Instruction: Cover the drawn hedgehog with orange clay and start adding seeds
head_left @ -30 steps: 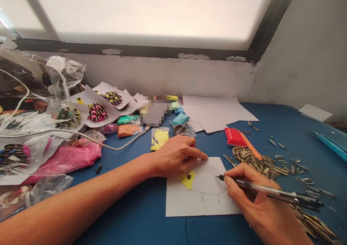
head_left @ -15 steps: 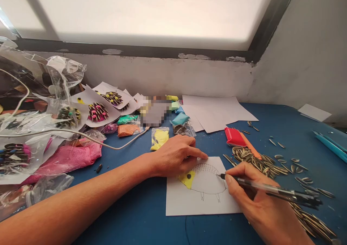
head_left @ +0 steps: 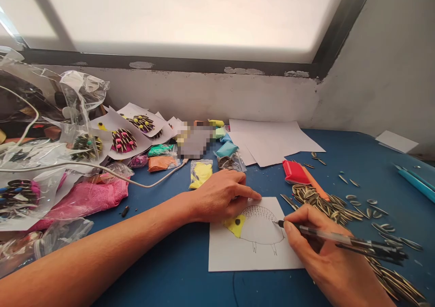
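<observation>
A white sheet of paper [head_left: 231,257] lies on the blue table, bearing a line drawing of a hedgehog [head_left: 260,230] with a flat yellow clay head [head_left: 234,229] and a dark eye. Short strokes fill the upper part of its body. My left hand [head_left: 224,196] rests on the sheet's upper left edge, index finger stretched out, the other fingers bent beneath. In my right hand [head_left: 322,248] is a black pen [head_left: 343,238] with a clear barrel, its tip touching the drawing near the right side of the body.
Sunflower seeds [head_left: 335,207] are scattered at the right, beside a red packet [head_left: 296,172] and a blue pen [head_left: 414,182]. Bagged yellow clay [head_left: 201,173] and other colours lie behind my left hand. Seed-covered hedgehog pictures [head_left: 124,140], a pink cloth [head_left: 91,196] and a white cable [head_left: 149,185] fill the left.
The pen tip has shifted slightly right and down along the drawing's right side, my right hand moving with it. My left hand stays in place on the sheet.
</observation>
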The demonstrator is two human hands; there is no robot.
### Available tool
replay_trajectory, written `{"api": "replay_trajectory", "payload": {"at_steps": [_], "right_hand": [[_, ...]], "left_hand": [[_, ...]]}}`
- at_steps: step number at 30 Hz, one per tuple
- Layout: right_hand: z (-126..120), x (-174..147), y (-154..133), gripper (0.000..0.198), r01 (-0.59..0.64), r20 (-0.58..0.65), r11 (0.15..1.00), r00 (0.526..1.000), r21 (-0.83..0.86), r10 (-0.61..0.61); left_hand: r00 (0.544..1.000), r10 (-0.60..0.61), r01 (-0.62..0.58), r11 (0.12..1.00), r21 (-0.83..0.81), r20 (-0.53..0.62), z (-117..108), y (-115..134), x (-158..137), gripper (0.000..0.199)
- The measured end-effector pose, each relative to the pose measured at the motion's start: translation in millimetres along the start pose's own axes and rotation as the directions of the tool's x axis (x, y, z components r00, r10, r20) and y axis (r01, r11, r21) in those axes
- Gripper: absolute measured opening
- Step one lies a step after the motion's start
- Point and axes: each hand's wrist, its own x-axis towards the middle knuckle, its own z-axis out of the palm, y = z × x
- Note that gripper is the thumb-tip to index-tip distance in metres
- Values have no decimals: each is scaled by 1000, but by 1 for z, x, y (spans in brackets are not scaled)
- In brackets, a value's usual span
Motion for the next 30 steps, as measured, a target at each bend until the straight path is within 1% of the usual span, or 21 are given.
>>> {"api": "replay_trajectory", "payload": {"at_steps": [3, 7, 12, 24, 30], "right_hand": [[0, -2, -3, 22, -1, -19, 1000, 1000, -7, 1], [-2, 1, 5, 25, 26, -36, 999, 999, -22, -27], [-4, 5, 14, 23, 67, -8, 997, 998, -42, -67], [-2, 3, 17, 23, 56, -8, 997, 998, -56, -57], [-3, 3, 8, 23, 19, -7, 998, 1000, -58, -19]], "left_hand": [[1000, -5, 5, 1000, 3, 4, 0, 0, 0, 32], [1000, -14, 14, 1000, 11, 14, 0, 0, -1, 32], [1000, -10, 10, 1000, 24, 13, -1, 0, -1, 33], [1000, 0, 0, 1000, 16, -3, 1, 0, 0, 32], [1000, -17, 16, 999, 44, 21, -1, 1, 0, 32]]}}
